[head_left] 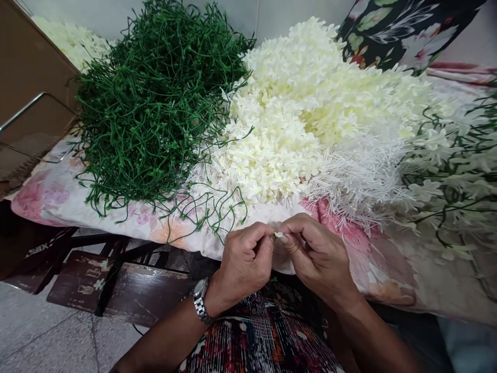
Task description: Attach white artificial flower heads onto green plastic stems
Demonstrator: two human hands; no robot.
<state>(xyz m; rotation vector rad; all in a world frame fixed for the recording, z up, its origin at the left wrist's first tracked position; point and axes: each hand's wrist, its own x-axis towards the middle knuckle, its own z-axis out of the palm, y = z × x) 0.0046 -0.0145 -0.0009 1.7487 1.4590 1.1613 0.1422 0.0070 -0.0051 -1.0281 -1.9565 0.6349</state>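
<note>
My left hand [248,256], with a watch [201,300] on its wrist, is closed in a pinch; what its fingertips hold is hidden. Close against it, my right hand [316,254] pinches a small white flower piece [278,235] between thumb and forefinger. The fingertips of both hands almost meet around this piece, above the table's front edge. Beyond them lies a heap of white artificial flower petals [275,150]. A big tangle of green plastic stems [163,103] is piled to the left, with several loose stems [209,207] near my left hand.
White thread-like stamens [357,176] lie to the right of the petals. Finished-looking white flowers on green stems [438,191] spread along the right side. A floral cloth [151,220] covers the table. A brown cardboard box [34,62] and a wooden bench [151,290] are at left.
</note>
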